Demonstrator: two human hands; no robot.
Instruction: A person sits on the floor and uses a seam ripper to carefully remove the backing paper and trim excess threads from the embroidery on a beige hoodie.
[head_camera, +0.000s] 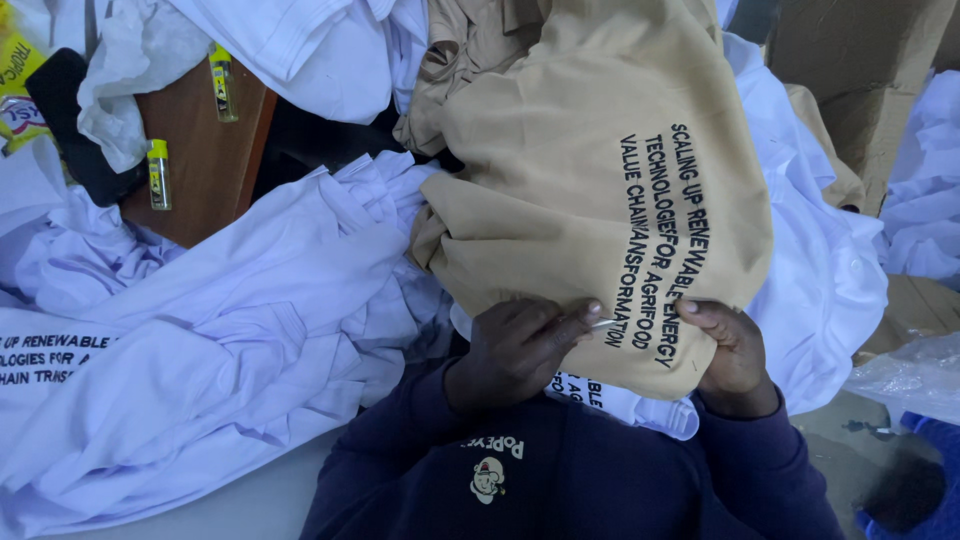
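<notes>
Item: tan garment (600, 190) with black embroidered lettering, draped over a heap of white garments (220, 340) directly in front of us. We hold its lower edge.

Left hand (515, 350): fingers pinched at the tan garment's hem, beside the lettering; a thin pale sliver shows at the fingertips, and we cannot tell what it is.

Right hand (735, 350): curled round the same hem, gripping the cloth from beneath.

Risk, as we judge it: the tan garment hangs loosely over the heap, so a tug at the hem could drag it off or snag the stitching of the lettering.

Left of the tan garment: a brown wooden board (205, 150) carrying two small yellow-capped tubes (158, 175), standing upright. Further left, at the frame corner, a yellow printed package (15, 75).

Right of the tan garment: a brown cardboard carton (870, 70); below it, a clear plastic bag (905, 375).
</notes>
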